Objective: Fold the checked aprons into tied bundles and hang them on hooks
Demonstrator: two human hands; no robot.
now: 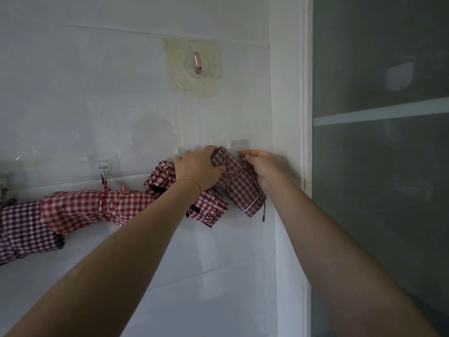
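Four checked apron bundles were visible along the white wall [73, 93], all at roughly one level. Rightmost: a dark red plaid bundle [239, 190], tied crosswise with its own strap, pressed against the wall below a clear adhesive hook pad [240, 145]. The left hand [198, 170] lay over the bundle's upper left corner, fingers curled around the fabric there; a thin red string bracelet [192, 181] sat on that wrist. The right hand [260, 164] was at the bundle's upper right, fingertips pinched together just under the pad, apparently on a strap loop; the hook itself was hidden by the fingers, so it could not be told whether the loop was on it.

Just left of and partly behind the left forearm hung a second red plaid bundle [209, 210] with black tabs. Further left, a bright red gingham bundle [97, 207] hung by its tie from a clear hook [103, 170]. At the left frame edge was a dark maroon gingham bundle [21, 229], its hook out of view.

Above, a copper-coloured hook [197, 63] on a yellowed adhesive patch carried nothing. A frosted glass door [379, 142] stood to the right of the white frame.
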